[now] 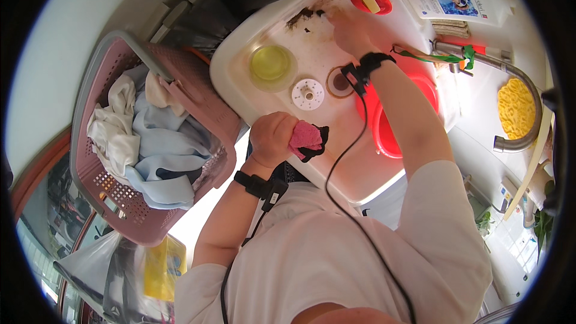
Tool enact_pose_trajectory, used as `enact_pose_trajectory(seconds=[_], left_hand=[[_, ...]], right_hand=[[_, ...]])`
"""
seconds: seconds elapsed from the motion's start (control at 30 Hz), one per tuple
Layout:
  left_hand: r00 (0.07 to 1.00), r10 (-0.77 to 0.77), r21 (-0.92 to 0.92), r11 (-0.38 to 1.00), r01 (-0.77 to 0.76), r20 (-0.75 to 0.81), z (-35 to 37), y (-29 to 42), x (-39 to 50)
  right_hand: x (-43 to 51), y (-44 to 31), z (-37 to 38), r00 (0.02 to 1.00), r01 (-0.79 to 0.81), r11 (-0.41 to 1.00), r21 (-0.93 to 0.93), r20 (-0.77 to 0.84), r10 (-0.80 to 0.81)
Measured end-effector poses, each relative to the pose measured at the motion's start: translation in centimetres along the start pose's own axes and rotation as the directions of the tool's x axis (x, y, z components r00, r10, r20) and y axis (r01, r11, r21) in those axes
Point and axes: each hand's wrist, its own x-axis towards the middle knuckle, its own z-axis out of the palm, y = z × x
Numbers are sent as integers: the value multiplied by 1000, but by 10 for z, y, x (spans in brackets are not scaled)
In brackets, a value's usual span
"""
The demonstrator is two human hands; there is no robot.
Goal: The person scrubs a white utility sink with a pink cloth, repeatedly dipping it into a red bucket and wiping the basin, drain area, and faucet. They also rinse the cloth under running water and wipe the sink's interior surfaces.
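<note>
My left hand is closed around a bunched pink-and-black cloth at the near edge of the white sink. At the far part of the sink, my right hand reaches down beside dark brown debris on the basin floor; its fingertips are blurred, and whether they hold anything cannot be told. A white perforated drain strainer lies beside the round drain opening. Left of these stands a bowl of yellow-green liquid. Under my right forearm is a red plastic basin.
A pink laundry basket with white and light blue cloth stands at left. A red soap dish holds a yellowish bar. The curved metal faucet, a white jug and a yellow scrubber are at right. Cables hang from both wrists.
</note>
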Motion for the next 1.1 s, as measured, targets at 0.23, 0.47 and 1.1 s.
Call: enact_pose_trajectory(seconds=[0.23, 0.47, 1.1], left_hand=[[999, -14, -28, 1000, 12, -49, 2, 3, 6], [1000, 4, -1, 1000, -4, 2, -1, 2, 5], [999, 20, 3, 1000, -20, -28, 0, 4, 8]], right_hand=[[4, -5, -6, 988, -118, 963, 241, 128, 89], [0, 1, -15, 992, -110, 979, 171, -44, 119], [-23, 16, -1, 970, -205, 883, 422, -30, 240]])
